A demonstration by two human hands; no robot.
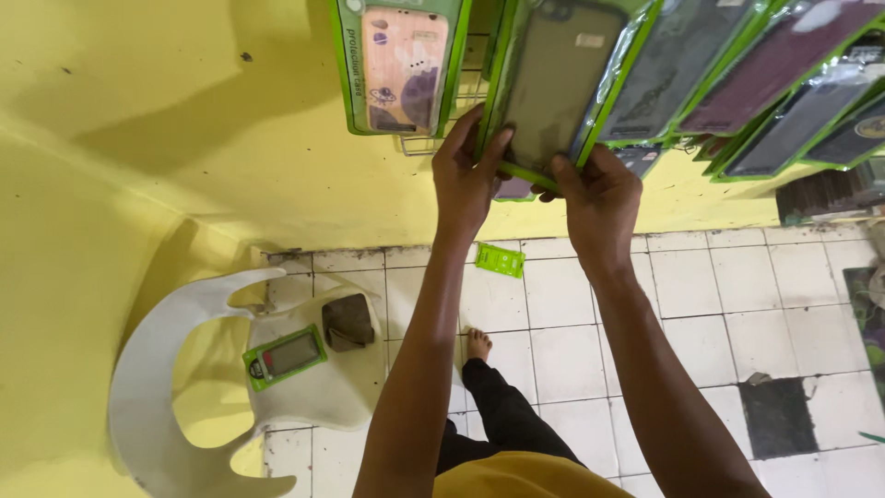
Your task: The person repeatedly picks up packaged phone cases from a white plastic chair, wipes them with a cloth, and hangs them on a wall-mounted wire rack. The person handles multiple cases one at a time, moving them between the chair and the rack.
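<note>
- white floor tiles [728, 304] with dark grout lie below, a yellow wall [184, 111] rising behind them; nearest the camera are the person's yellow shirt and dark trouser leg, one bare foot [477, 344] on the tiles.
- a white plastic chair [152, 387] stands at the lower left against the wall, with a green-framed phone case pack [285, 356] lying on its seat and a small dark thing just beside it.
- a small green packet [500, 260] lies on the floor near the wall's foot, well apart from the chair.
- both arms reach up and away from the body to the wall rack.
- left hand [466, 175] grips the lower left edge of a dark phone case pack [558, 83] in its green frame, fingers closed on it, thumb at the front.
- right hand [601, 198] is clamped on the same pack's bottom edge, fingers curled under.
- the pack hangs tilted among a row of like packs [737, 65] on wire hooks, touching its neighbour on the right.
- a pink patterned case pack [401, 65] hangs just beside it on the left.
- judged step: handling the pack at its hook, whether seating or lifting it i cannot tell; the top hole and hook are out of view.
- the next move would call for steady two-handed guiding along the hook without knocking the neighbouring packs.
</note>
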